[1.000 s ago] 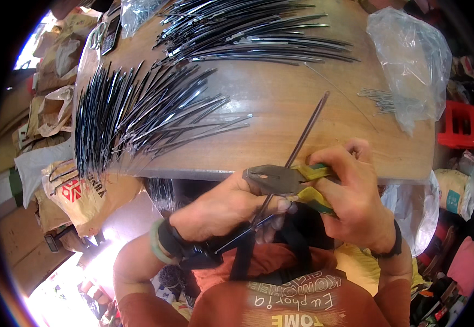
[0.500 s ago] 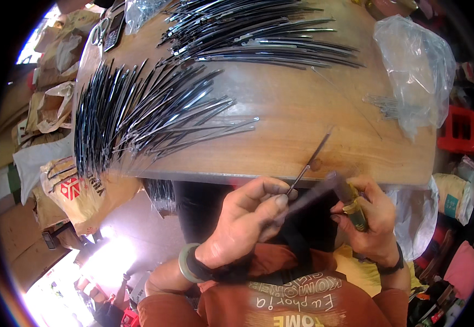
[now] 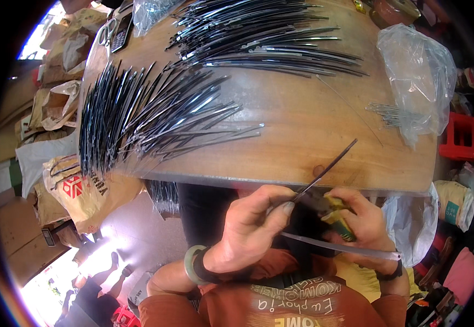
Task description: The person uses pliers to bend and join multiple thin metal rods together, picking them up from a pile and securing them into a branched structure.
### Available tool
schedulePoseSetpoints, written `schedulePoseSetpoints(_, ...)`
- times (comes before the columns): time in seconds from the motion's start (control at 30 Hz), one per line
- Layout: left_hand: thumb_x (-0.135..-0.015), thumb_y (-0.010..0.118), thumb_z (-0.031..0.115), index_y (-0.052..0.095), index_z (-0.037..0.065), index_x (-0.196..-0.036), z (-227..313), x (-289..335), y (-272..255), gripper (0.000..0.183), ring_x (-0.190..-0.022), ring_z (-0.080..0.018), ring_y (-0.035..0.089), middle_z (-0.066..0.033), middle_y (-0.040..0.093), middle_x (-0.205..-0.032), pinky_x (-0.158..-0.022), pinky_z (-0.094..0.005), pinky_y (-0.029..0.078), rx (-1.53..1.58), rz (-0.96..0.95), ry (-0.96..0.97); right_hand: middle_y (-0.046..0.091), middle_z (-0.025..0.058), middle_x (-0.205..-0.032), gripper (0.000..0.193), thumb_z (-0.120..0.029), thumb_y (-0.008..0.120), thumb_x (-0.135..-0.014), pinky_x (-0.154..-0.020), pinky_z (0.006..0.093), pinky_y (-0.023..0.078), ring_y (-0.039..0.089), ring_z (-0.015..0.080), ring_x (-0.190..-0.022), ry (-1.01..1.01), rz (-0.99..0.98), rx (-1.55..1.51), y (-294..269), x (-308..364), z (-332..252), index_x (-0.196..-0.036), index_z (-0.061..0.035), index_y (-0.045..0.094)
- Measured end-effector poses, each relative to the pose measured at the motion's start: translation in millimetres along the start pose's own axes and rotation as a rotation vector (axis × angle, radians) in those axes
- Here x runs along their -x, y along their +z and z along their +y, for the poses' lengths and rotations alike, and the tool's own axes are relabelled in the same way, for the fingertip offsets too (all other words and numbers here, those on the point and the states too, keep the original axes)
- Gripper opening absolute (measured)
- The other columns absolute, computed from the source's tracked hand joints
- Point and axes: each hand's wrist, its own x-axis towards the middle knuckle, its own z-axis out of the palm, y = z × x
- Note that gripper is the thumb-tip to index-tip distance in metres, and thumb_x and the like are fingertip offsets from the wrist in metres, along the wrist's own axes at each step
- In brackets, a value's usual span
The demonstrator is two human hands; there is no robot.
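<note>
In front of my chest, my left hand (image 3: 252, 228) is closed, thumb and fingers pinching a thin dark strip (image 3: 330, 164) that slants up over the table's near edge. A second strip (image 3: 343, 246), greyer, with a small hole at its far end, extends from below that hand toward my right wrist; its near end is hidden. My right hand (image 3: 363, 220) is wrapped round pliers (image 3: 339, 222) with yellow and dark handles. Their jaws, dark and blurred, are close to my left fingertips; whether they touch the strip I cannot tell.
Dark strips lie fanned in a left pile (image 3: 139, 114) and a far pile (image 3: 258, 38) on the wooden table (image 3: 302, 117). Thin wires (image 3: 387, 113) stick out beside a clear plastic bag (image 3: 418, 76). Scissors (image 3: 105, 35) and a phone (image 3: 121, 34) lie far left. A red stool (image 3: 460, 136) stands right.
The greyer strip has come into view below my hands, over my right wrist. The pliers have turned, their jaws now toward my left fingers. The pinched strip points further right.
</note>
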Motion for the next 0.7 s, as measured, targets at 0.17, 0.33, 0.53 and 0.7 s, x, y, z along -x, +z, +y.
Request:
schedulePoseSetpoints(0.17,-0.090,0.058,-0.002,0.063,0.002,-0.107,-0.6,0.3,-17.7,0.018,-0.065,-0.0089,0.055,-0.0037,0.060,-0.078,-0.056,-0.0266,0.045,-0.354,0.079,0.199,0.056,0.0226,-0.106,0.039,-0.012,0.073,-0.069,-0.077,0.0422,0.050,0.059,0.0398,-0.091,-0.168,-0.120,0.160,18.7,-10.9,7.6,-0.102,0.0047,0.060)
schedulePoseSetpoints(0.33,-0.096,0.054,0.002,0.058,0.000,-0.111,-6.1,11.7,-29.9,0.016,-0.075,-0.0067,0.050,-0.0010,0.059,-0.084,-0.065,-0.0228,0.042,-0.040,0.004,0.125,0.062,0.0206,-0.100,0.029,0.000,0.064,-0.076,-0.073,0.0434,0.051,0.061,0.0378,-0.087,-0.184,-0.172,0.051,15.3,-19.3,-16.4,-0.105,0.0035,0.063)
schedulePoseSetpoints(0.53,-0.097,0.051,0.002,0.055,0.000,-0.115,3.4,21.3,-35.2,0.018,-0.089,-0.0071,0.053,-0.0030,0.062,-0.096,-0.077,-0.0225,0.045,0.078,-0.019,0.087,0.062,0.0218,-0.098,0.028,0.000,0.065,-0.076,-0.074,0.0421,0.051,0.062,0.0390,-0.084,-0.232,-0.125,0.076,14.4,-28.7,-27.7,-0.104,0.0047,0.063)
schedulePoseSetpoints(0.7,-0.097,0.052,0.004,0.055,-0.001,-0.115,-1.2,19.3,-32.0,0.018,-0.093,-0.0074,0.054,-0.0040,0.063,-0.100,-0.080,-0.0220,0.044,0.236,-0.025,-0.054,0.061,0.0211,-0.100,0.028,-0.002,0.066,-0.076,-0.081,0.0410,0.048,0.061,0.0364,-0.089,-0.169,-0.168,0.110,15.6,-20.9,-24.7,-0.103,0.0030,0.063)
